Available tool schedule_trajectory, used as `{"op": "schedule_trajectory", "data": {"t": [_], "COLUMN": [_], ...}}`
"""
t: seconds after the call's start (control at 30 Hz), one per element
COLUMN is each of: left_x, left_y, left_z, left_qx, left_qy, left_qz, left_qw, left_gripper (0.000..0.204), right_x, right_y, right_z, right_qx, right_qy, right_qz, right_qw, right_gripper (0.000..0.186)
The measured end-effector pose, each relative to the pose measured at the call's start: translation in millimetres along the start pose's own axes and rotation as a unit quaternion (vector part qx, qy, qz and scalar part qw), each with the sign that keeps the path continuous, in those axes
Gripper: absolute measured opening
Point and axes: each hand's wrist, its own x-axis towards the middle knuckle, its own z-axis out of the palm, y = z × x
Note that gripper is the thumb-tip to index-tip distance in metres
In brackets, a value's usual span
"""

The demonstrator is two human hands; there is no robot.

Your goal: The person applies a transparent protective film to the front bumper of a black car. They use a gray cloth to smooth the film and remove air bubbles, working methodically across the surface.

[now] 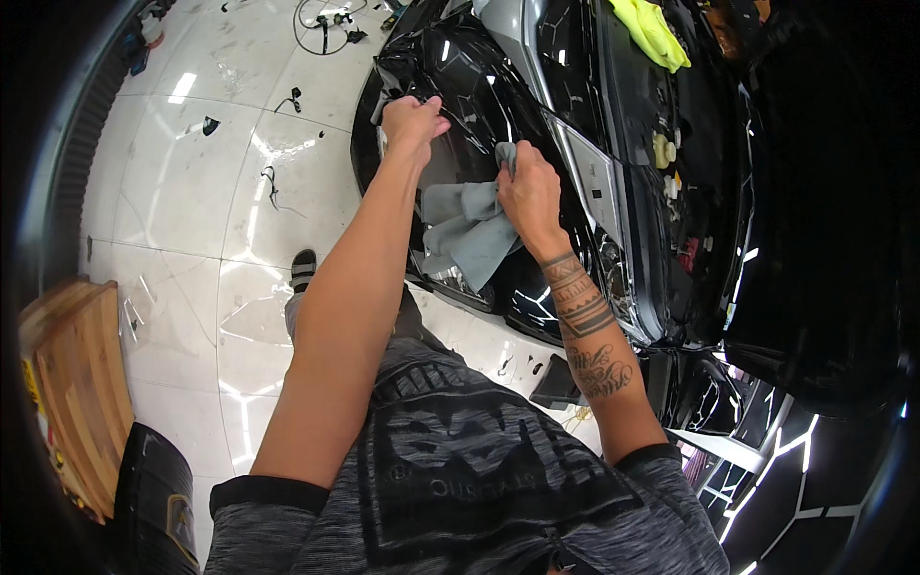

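My left hand (pixel 412 126) is closed at the far left edge of a glossy black car bumper (pixel 470 72), fingers bent; what it grips there is hidden. A grey cloth (pixel 474 230) hangs in folds over the near part of the bumper. At its upper end, my right hand (pixel 533 192) pinches a bunched bit of this cloth, to the right of my left hand. The car's headlight (pixel 613 273) lies just beyond my right wrist.
A yellow-green cloth (pixel 654 36) lies over the car at the top right. Small black parts (pixel 290 101) and a looped cable (pixel 326 27) lie on the pale tiled floor (pixel 172 182). Wooden boards (pixel 81 383) and a black bin-like container (pixel 153 494) stand at left.
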Motion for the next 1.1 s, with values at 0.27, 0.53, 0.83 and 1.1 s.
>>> {"op": "schedule_trajectory", "data": {"t": [0.27,0.53,0.83,1.1], "left_x": [4,9,13,10], "left_y": [-23,-29,-34,-24], "left_z": [-2,-3,-12,-11], "left_qx": [-0.299,-0.316,-0.329,-0.332], "left_qy": [-0.027,-0.044,-0.082,-0.092], "left_qz": [-0.132,-0.139,-0.149,-0.152], "left_qw": [0.945,0.937,0.929,0.926], "left_gripper": [0.015,0.013,0.013,0.018], "right_x": [1,0,19,18], "right_y": [-2,2,-12,-6], "right_z": [0,4,17,22], "right_qx": [0.004,0.024,-0.013,-0.002], "right_qy": [0.001,0.027,0.047,0.065], "right_qz": [-0.006,-0.019,-0.016,-0.052], "right_qw": [1.0,0.999,0.999,0.996], "right_gripper": [0.022,0.022,0.019,0.021]}}
